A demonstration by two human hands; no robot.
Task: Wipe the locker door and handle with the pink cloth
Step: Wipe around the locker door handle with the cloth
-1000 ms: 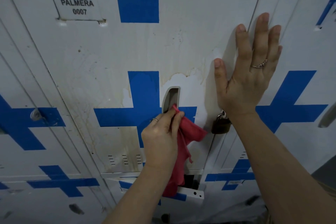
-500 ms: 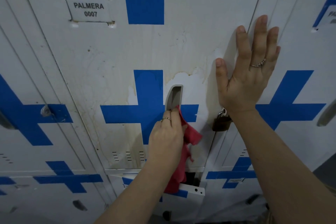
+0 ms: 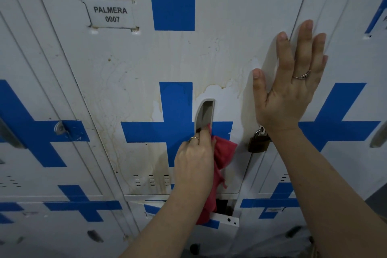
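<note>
The white locker door (image 3: 129, 81) with a blue cross and brown stains fills the middle of the head view. Its grey recessed handle (image 3: 206, 111) sits at the centre of the cross. My left hand (image 3: 193, 163) grips the pink cloth (image 3: 223, 153) and presses a corner of it into the lower end of the handle recess; the rest of the cloth hangs down to the right of my wrist. My right hand (image 3: 291, 81) lies flat and open against the door's right edge, fingers pointing up, just above a brass padlock (image 3: 257, 141).
A name plate (image 3: 111, 13) reading PALMERA 0007 is at the upper left of the door. Neighbouring lockers with blue crosses stand on both sides. Below, a lower locker door (image 3: 222, 221) hangs ajar, showing a dark gap.
My left hand has pushed the cloth up into the bottom of the handle recess, fingers curling in. The right hand stays flat on the door. The view has shifted slightly.
</note>
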